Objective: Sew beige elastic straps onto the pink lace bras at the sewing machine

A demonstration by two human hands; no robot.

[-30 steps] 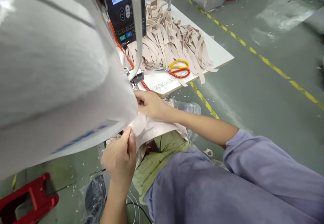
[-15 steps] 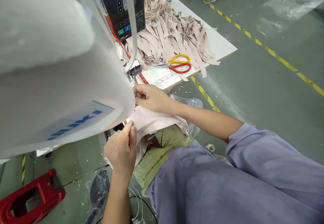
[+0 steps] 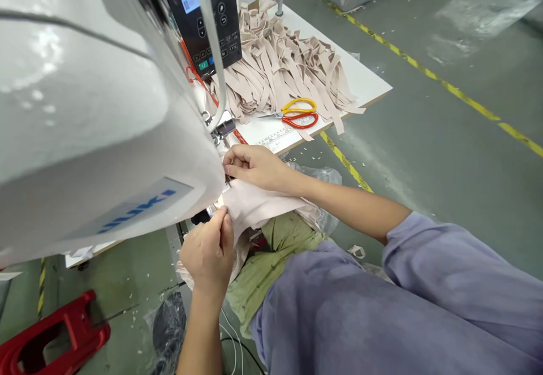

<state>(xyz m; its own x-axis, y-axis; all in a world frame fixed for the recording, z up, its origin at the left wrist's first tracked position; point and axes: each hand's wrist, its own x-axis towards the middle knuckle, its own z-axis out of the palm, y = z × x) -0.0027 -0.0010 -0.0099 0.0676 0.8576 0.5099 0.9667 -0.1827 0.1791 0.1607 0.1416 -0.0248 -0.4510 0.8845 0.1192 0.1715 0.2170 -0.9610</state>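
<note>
Pale pink fabric (image 3: 258, 202) lies under the end of the white sewing machine head (image 3: 169, 160) and hangs down over my lap. My left hand (image 3: 210, 253) pinches the fabric's near-left edge between thumb and fingers, close to the needle area. On the far side of that area, my right hand (image 3: 258, 166) has its fingers curled and thumb pressed in, gripping the fabric beside the presser foot. The machine head hides the right fingertips in part. Below my left wrist, more fabric bunches up.
Beyond my right hand, a white table (image 3: 369, 83) carries a heap of beige fabric strips (image 3: 288, 64) and scissors (image 3: 301, 113) with yellow and red handles. A control panel (image 3: 207, 30) stands beside the machine. A red stool (image 3: 55, 335) is at lower left.
The view has shifted slightly, so the machine and table appear a little lower. Both hands keep their grip on the fabric, with almost no change in position relative to the machine.
</note>
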